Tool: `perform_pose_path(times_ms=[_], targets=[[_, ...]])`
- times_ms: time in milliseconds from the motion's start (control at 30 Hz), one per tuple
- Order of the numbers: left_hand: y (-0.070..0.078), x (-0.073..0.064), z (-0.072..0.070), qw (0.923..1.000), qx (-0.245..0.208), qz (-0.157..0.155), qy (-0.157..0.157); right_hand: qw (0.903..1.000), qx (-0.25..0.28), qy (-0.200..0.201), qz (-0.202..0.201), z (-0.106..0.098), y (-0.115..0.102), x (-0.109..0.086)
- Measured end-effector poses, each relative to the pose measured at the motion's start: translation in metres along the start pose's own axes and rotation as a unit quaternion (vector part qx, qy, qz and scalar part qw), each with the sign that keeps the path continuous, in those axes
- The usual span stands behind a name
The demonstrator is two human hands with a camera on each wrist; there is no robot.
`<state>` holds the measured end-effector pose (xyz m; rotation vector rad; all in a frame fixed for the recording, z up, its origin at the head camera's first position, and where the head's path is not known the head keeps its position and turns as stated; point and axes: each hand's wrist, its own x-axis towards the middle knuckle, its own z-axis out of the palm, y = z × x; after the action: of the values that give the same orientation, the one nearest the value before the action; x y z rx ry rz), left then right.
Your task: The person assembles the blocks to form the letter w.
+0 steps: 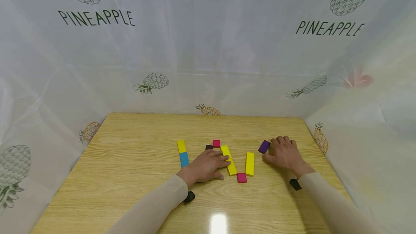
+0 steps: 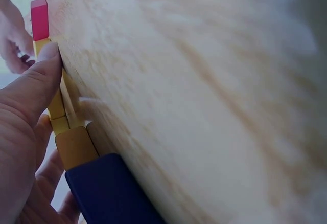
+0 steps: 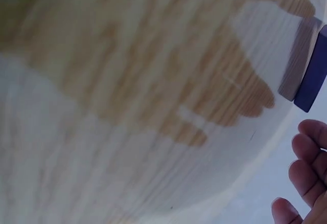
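My left hand [image 1: 206, 167] lies palm down over the row of blocks, its fingertips on the slanted yellow blocks [image 1: 232, 168]. At the foot of that slant is a pink block [image 1: 242, 178], and a second pink block [image 1: 216, 143] lies beyond the hand beside a black block [image 1: 209, 147]. Left of the wrist, a yellow block [image 1: 181, 146] meets a blue block [image 1: 184, 159], whose near end the hand covers. My right hand [image 1: 286, 154] has its fingers loosely bent just right of a purple block [image 1: 264, 146]. In the right wrist view, a gap separates those fingers from the purple block [image 3: 312, 75].
One more yellow block [image 1: 250, 164] stands between the hands, its near end at the pink block. The wooden table [image 1: 130, 190] is backed and flanked by a pale curtain [image 1: 208, 46] printed with pineapples. Each wrist carries a small black device [image 1: 295, 184].
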<state>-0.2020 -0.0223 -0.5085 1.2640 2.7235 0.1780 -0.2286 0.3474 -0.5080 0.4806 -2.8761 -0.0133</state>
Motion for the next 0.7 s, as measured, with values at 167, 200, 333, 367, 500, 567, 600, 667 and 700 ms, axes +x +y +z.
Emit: perform_pose_path(times_ms=[167, 200, 333, 367, 500, 567, 600, 667, 700], targets=[[-0.001, 0.0001, 0.001, 1.0, 0.004, 0.003, 0.003, 0.9999, 0.007, -0.01, 0.001, 0.0012, 0.0033, 0.0018], [-0.001, 0.0001, 0.0011, 1.0, 0.005, 0.004, 0.003, 0.9999, 0.007, -0.012, 0.001, 0.0013, 0.0035, 0.0022], [-0.0009, 0.0002, 0.0007, 1.0, 0.007, 0.002, 0.001, 0.9998, 0.01, -0.017, 0.003, 0.0008, 0.0031, 0.0035], [-0.0007, 0.0003, 0.0005, 1.0, 0.008, 0.001, 0.001, 0.9998, 0.011, -0.018, 0.003, 0.0006, 0.0025, 0.0039], [-0.0006, 0.0002, 0.0001, 0.9999, 0.01, 0.0, 0.0, 0.9997, 0.016, -0.02, 0.003, 0.0, 0.0008, 0.0049], [-0.0004, 0.0001, -0.0001, 1.0, 0.01, 0.0, 0.0, 0.9996, 0.018, -0.021, 0.004, -0.0001, 0.0003, 0.0056], [-0.0003, 0.0, -0.0002, 1.0, 0.01, -0.001, 0.0, 0.9996, 0.019, -0.021, 0.004, -0.0001, 0.0, 0.0059], [-0.0002, -0.0003, -0.0003, 0.9999, 0.01, -0.002, -0.001, 0.9995, 0.021, -0.021, 0.005, 0.0003, -0.0006, 0.0064], [-0.0002, -0.0004, -0.0003, 0.9999, 0.01, -0.002, -0.001, 0.9995, 0.022, -0.021, 0.005, 0.0005, -0.001, 0.0066]])
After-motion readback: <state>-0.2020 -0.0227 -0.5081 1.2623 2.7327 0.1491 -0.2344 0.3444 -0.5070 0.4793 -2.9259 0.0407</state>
